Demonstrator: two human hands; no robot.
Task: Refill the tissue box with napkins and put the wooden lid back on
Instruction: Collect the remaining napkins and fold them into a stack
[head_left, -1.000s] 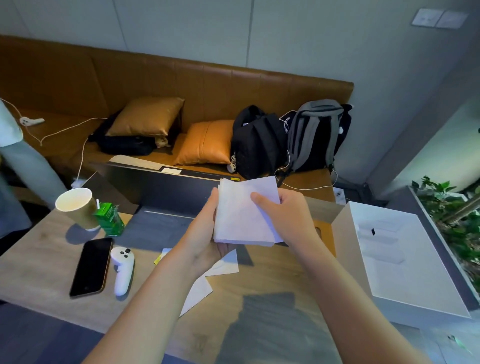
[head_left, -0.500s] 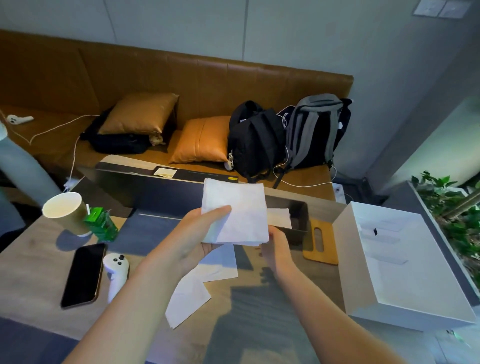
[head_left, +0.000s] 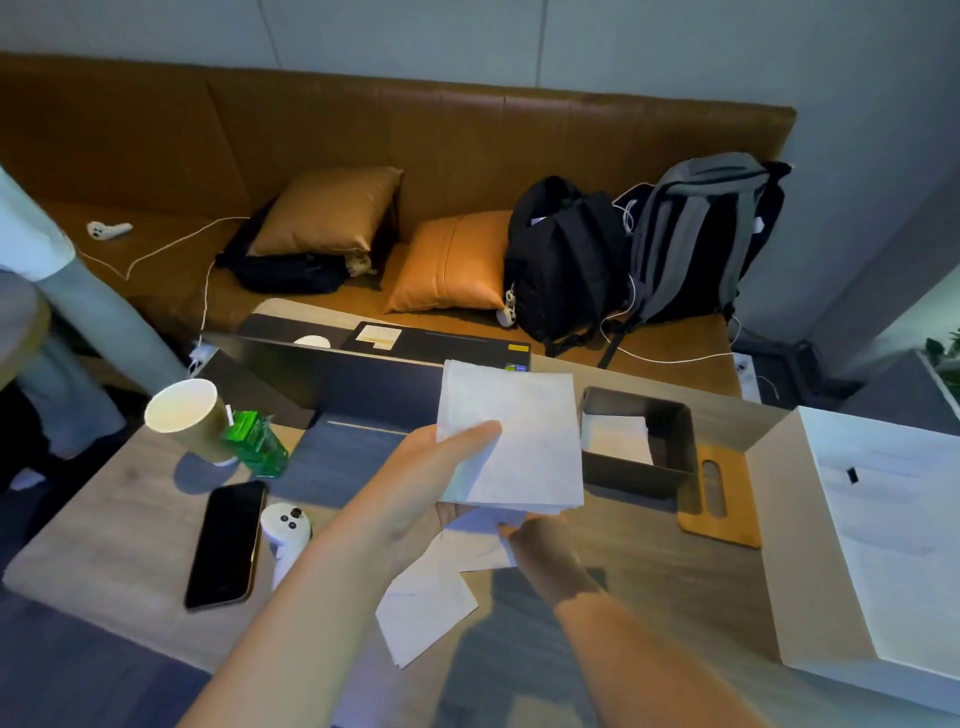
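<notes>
The left hand holds a stack of napkins above the middle of the worktop, thumb laid across the front of the stack and fingers behind it. The right hand is low beneath the stack, at the loose napkins lying on the worktop. It is blurred, so I cannot tell whether its grip has closed on a sheet or is only touching one.

The tissue box stands open just right of the raised stack, towards the far edge, with a few napkins already in it. The wooden lid lies flat against the box's right side, slot up.

Risks, as I judge them: the stack is held along one side only, so it could fan out and shed sheets. A sheet dragged from the worktop could crumple or come up doubled. Napkins dropped in askew may ride up over the rim and stop the lid from seating.

No writing can be read. The labels on the dark flat case at the far edge and the print on the green packet beside the paper cup are too small to make out.
</notes>
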